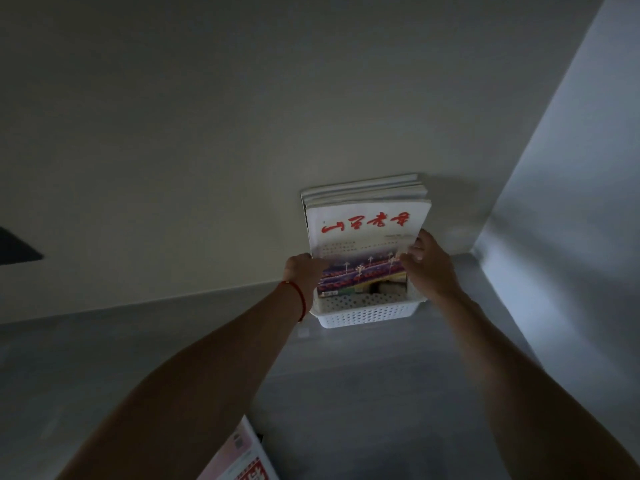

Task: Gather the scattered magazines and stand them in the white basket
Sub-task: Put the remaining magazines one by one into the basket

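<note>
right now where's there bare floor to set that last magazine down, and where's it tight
Bare grey floor runs between the two forearms, from the white basket back to the loose magazine; more lies left of the left hand. It is tight at the basket: upright magazines, both hands, right hand near the corner.

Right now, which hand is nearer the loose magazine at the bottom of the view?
Left. The left hand holds the left edge of the basket's front magazine, above the loose magazine; the right hand is across on its right edge.

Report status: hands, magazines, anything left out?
Both hands, left and right, grip front magazine. Stack stands in white basket against wall. One magazine loose on floor.
</note>
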A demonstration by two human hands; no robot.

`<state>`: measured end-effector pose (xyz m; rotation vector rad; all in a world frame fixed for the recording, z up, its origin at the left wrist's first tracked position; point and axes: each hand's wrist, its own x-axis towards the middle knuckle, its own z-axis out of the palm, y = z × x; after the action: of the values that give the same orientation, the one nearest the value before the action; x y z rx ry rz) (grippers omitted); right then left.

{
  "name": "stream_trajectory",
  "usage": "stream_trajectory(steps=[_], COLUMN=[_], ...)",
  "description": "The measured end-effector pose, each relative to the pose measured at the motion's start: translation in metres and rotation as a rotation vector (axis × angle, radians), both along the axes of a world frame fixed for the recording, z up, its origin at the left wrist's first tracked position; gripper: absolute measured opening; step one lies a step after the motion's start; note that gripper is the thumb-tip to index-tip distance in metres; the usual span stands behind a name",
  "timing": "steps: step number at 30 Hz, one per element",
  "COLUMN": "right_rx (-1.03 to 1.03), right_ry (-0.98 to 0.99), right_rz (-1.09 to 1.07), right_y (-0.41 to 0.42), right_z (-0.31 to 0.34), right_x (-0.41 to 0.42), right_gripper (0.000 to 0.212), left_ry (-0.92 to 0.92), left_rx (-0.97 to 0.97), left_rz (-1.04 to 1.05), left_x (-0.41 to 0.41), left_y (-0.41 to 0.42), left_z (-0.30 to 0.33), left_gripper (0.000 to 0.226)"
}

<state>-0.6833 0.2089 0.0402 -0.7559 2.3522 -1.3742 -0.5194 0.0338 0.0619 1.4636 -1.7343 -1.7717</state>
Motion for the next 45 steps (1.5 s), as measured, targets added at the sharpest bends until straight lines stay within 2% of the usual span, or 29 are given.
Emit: stream_trajectory(steps=[2,4,7,10,12,16,18,21,24,26,30,33,37,40,43,45], right_rx=[-0.042,-0.056,-0.052,-0.069,-0.075,-0.014,0.053,0.288,0.642,0.73,0.637,0.493,0.239,0.081,0.032,0.002], right_ry=[-0.084,-0.101,0.028,0.163,0.213,0.148,0.137,0.166,0.186,0.138,0.071,0.024,0.07,0.047,0.001,0.01], right_rz=[0.051,0.063,-0.029,-0.067,-0.043,0.104,0.255,0.47,0.466,0.407,0.307,0.265,0.298,0.372,0.384,0.373], right_y=[0.002,0.005,0.014,0.023,0.025,0.019,0.013,-0.001,-0.01,-0.009,0.0,0.005,0.0,-0.005,-0.01,-0.011], right_z=[0.0,0.0,0.006,0.004,-0.002,-0.018,-0.03,-0.054,-0.074,-0.08,-0.09,-0.083,-0.051,-0.017,0.017,0.037], right_x=[0.002,0.007,0.027,0.063,0.097,0.185,0.234,0.303,0.359,0.384,0.402,0.404,0.408,0.403,0.388,0.377], right_gripper=[0.057,0.057,0.046,0.037,0.032,0.025,0.019,0.027,0.037,0.037,0.04,0.024,0.005,0.001,0.008,0.01], left_ry=[-0.017,0.023,0.061,-0.004,-0.06,-0.326,-0.41,-0.491,-0.505,-0.518,-0.662,-0.663,-0.498,-0.363,-0.319,-0.25], left_rx=[0.011,0.055,-0.049,-0.315,-0.421,-0.531,-0.491,-0.515,-0.666,-0.698,-0.737,-0.758,-0.78,-1.055,-1.15,-1.12], left_rz=[0.023,0.059,0.003,-0.081,-0.13,-0.244,-0.261,-0.313,-0.56,-0.663,-0.685,-0.695,-0.557,-0.464,-0.608,-0.684], left_x=[-0.001,0.007,0.044,0.11,0.16,0.268,0.317,0.375,0.42,0.439,0.448,0.452,0.448,0.423,0.394,0.376], left_y=[0.002,0.004,0.006,0.009,0.011,0.017,0.024,0.034,0.039,0.04,0.044,0.044,0.039,0.028,0.015,0.01], left_z=[0.0,0.0,0.0,-0.005,-0.013,-0.036,-0.052,-0.077,-0.097,-0.107,-0.111,-0.108,-0.081,-0.049,-0.013,0.006], left_gripper=[0.049,0.061,0.053,0.044,0.042,0.038,0.035,0.042,0.064,0.076,0.085,0.082,0.07,0.07,0.082,0.07])
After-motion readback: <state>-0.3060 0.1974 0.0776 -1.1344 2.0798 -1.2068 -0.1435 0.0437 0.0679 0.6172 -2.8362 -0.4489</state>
